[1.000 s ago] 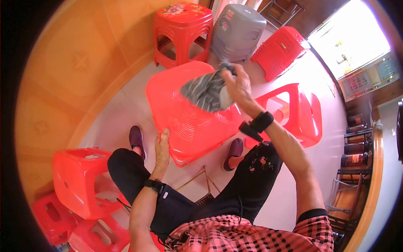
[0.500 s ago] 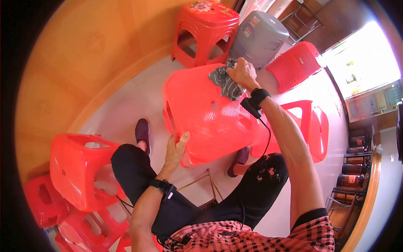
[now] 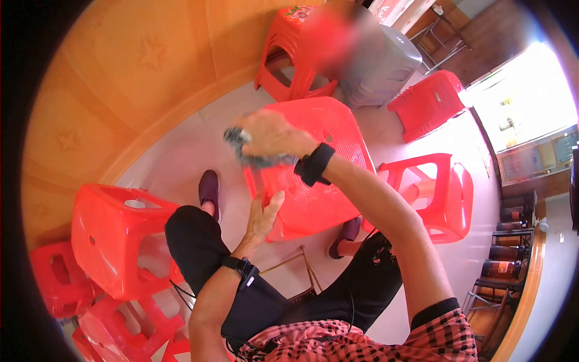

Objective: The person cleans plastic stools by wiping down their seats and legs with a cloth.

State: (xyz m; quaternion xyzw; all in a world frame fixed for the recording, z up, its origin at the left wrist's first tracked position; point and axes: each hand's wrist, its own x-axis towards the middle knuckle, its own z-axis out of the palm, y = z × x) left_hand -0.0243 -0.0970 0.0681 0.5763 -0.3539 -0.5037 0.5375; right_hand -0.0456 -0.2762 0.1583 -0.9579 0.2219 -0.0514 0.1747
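Right hand [image 3: 268, 134] is closed over a gray cloth [image 3: 260, 161], slightly blurred, which shows below and beyond it at the left edge of the central red stool [image 3: 319, 205]. Left hand [image 3: 263, 220], partly open, rests against the stool's near-left side; grip cannot be determined. Stool stands ahead of the parted knees [image 3: 192, 229].

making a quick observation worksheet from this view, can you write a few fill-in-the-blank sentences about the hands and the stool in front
1. The ____ hand holds the cloth.
2. The left hand is at the near side of a stool coloured ____.
3. In the picture, the cloth is toward the stool's ____ side, not its right.
4. The band on the right wrist is coloured ____.

Missing words: right; red; left; black.
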